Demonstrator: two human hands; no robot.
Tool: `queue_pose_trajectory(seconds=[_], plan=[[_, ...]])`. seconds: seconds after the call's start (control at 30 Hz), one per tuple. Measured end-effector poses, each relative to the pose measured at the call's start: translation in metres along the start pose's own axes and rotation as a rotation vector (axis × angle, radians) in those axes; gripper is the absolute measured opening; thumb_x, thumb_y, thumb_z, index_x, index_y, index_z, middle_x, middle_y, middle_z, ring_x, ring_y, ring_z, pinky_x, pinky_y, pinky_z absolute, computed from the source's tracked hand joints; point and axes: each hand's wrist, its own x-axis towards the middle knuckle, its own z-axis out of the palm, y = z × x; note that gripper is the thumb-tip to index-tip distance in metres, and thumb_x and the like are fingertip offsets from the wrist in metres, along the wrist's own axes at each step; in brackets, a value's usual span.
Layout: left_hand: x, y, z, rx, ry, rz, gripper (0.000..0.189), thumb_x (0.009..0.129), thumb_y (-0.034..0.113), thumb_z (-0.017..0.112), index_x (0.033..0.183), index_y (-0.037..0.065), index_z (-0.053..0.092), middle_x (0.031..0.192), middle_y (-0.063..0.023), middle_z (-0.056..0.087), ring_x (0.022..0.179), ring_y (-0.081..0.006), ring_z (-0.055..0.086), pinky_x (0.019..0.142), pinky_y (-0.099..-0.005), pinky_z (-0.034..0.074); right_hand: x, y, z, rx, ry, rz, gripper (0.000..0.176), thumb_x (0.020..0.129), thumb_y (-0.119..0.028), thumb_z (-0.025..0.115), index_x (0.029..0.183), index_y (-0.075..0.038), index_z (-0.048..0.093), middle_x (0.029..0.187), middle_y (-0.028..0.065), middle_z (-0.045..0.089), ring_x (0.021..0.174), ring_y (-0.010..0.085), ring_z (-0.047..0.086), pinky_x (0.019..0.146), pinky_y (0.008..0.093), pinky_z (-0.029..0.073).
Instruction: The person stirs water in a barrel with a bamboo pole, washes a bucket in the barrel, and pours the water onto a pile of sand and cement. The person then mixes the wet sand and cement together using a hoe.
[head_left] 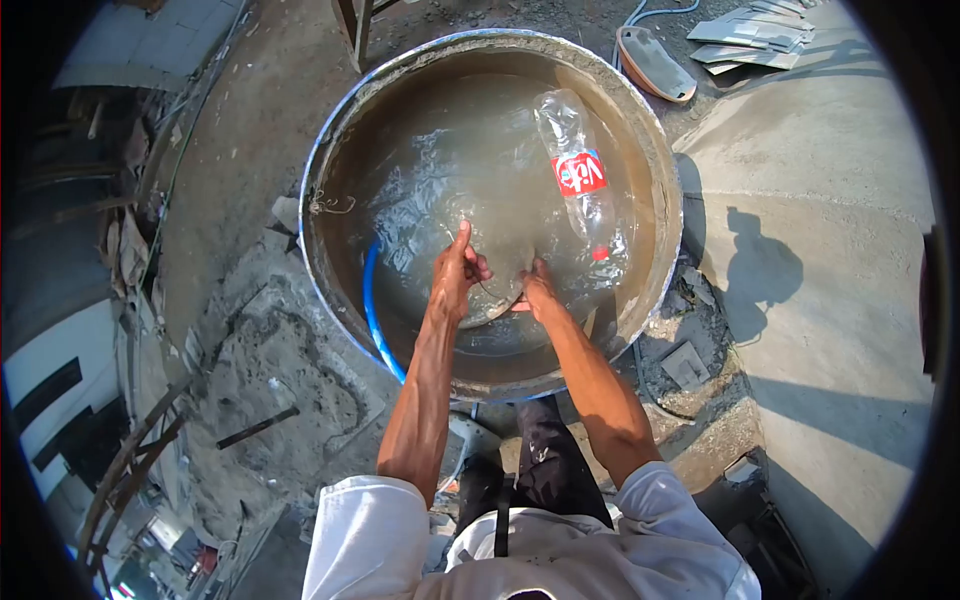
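Our white shirt [370, 530] fills the foreground. We hold a curved-edged piece [487, 318] partly in murky water, right hand [537, 290] pinching its rim; left hand [457, 275] has one digit raised, others curled, their grip unclear. Right of it, a Vita-labelled plastic bottle [580, 172] floats inside the round tub [660, 150]; left, a blue hose [371, 305] dips in.

Hose [370, 300] tip hidden (underwater)

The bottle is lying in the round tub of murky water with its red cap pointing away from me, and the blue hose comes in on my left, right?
Not quite: the head view shows the bottle's red cap pointing toward you, not away. The rest is right.
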Motion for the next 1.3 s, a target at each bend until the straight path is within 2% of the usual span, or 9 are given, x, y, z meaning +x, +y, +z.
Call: queue_pose_trajectory(seconds=[0.1, 0.37, 0.53, 0.77, 0.83, 0.93, 1.0, 1.13, 1.3], plan=[[-0.051, 0.011, 0.013, -0.017, -0.011, -0.017, 0.044, 0.088, 0.053, 0.06, 0.076, 0.014, 0.045, 0.055, -0.0019, 0.044, 0.049, -0.0145, 0.043, 0.062, -0.0363, 0.048, -0.02, -0.005, -0.001, -0.067, 0.104, -0.015, 0.05, 0.086, -0.005, 0.049, 0.132, -0.017, 0.034, 0.125, 0.0135, 0.05, 0.102, 0.0316, 0.059, 0.061, 0.0533, 0.054], [-0.161, 0.029, 0.036, -0.076, -0.191, 0.113, 0.036, 0.088, 0.029, 0.067, 0.068, 0.016, 0.041, 0.055, 0.0038, 0.036, 0.049, -0.009, 0.035, 0.059, -0.029, 0.039, -0.104, -0.03, -0.031, -0.005, 0.085, -0.074, 0.052, 0.082, -0.001, 0.054, 0.129, -0.014, 0.035, 0.113, 0.0155, 0.055, 0.089, 0.0285, 0.063, 0.058, 0.047, 0.056], [-0.214, 0.057, 0.045, -0.148, -0.185, 0.211, 0.039, 0.086, 0.028, 0.07, 0.065, 0.017, 0.038, 0.055, 0.0063, 0.034, 0.049, -0.0062, 0.03, 0.054, -0.0259, 0.034, -0.153, -0.06, -0.05, 0.008, 0.013, -0.257, 0.051, 0.081, -0.003, 0.059, 0.125, -0.013, 0.035, 0.105, 0.0141, 0.059, 0.076, 0.0261, 0.066, 0.052, 0.0393, 0.058], [-0.293, 0.114, 0.038, -0.13, -0.274, 0.536, 0.049, 0.078, 0.035, 0.078, 0.063, 0.016, 0.036, 0.058, 0.0061, 0.034, 0.053, -0.0045, 0.03, 0.046, -0.0248, 0.025, -0.28, -0.116, -0.046, -0.065, -0.297, -0.466, 0.055, 0.088, -0.006, 0.058, 0.134, -0.013, 0.029, 0.105, 0.0118, 0.061, 0.078, 0.0262, 0.069, 0.063, 0.0431, 0.061], [-0.327, 0.13, 0.02, -0.146, -0.237, 0.672, 0.053, 0.076, 0.039, 0.08, 0.062, 0.015, 0.035, 0.059, 0.0054, 0.034, 0.055, -0.0048, 0.031, 0.046, -0.0256, 0.023, -0.296, -0.124, -0.044, -0.146, -0.312, -0.545, 0.061, 0.088, -0.01, 0.063, 0.138, -0.01, 0.028, 0.102, 0.0087, 0.062, 0.07, 0.0228, 0.066, 0.062, 0.0416, 0.062], [-0.369, 0.143, -0.019, -0.148, -0.137, 0.785, 0.059, 0.067, 0.05, 0.081, 0.06, 0.011, 0.037, 0.061, 0.0022, 0.037, 0.056, -0.0102, 0.037, 0.044, -0.0317, 0.029, -0.345, -0.129, -0.007, -0.257, -0.305, -0.601, 0.066, 0.088, -0.016, 0.066, 0.141, -0.009, 0.029, 0.121, 0.0129, 0.055, 0.1, 0.0232, 0.061, 0.067, 0.0414, 0.062], [-0.398, 0.149, -0.053, -0.137, -0.072, 0.831, 0.059, 0.065, 0.052, 0.08, 0.06, 0.007, 0.042, 0.059, -0.0003, 0.04, 0.057, -0.0123, 0.042, 0.045, -0.0335, 0.033, -0.371, -0.121, 0.027, -0.331, -0.357, -0.654, 0.059, 0.088, -0.014, 0.065, 0.139, -0.008, 0.035, 0.126, 0.0125, 0.054, 0.104, 0.0239, 0.062, 0.069, 0.0384, 0.061], [-0.431, 0.149, -0.122, -0.112, 0.111, 0.973, 0.058, 0.06, 0.052, 0.076, 0.055, 0.0, 0.051, 0.051, -0.0083, 0.048, 0.047, -0.0185, 0.046, 0.044, -0.0361, 0.038, -0.375, -0.085, 0.085, -0.406, -0.523, -0.577, 0.065, 0.085, -0.01, 0.069, 0.14, -0.008, 0.033, 0.122, 0.0114, 0.058, 0.102, 0.0209, 0.063, 0.067, 0.0341, 0.061], [-0.45, 0.126, -0.253, 0.155, 0.326, 0.721, 0.053, 0.061, 0.046, 0.073, 0.061, -0.005, 0.06, 0.066, -0.0209, 0.063, 0.064, -0.0322, 0.063, 0.06, -0.0419, 0.049, -0.352, 0.014, 0.203, -0.557, -0.637, -0.395, 0.056, 0.081, -0.006, 0.072, 0.125, -0.007, 0.038, 0.097, 0.0079, 0.064, 0.081, 0.0184, 0.067, 0.064, 0.0339, 0.061]])
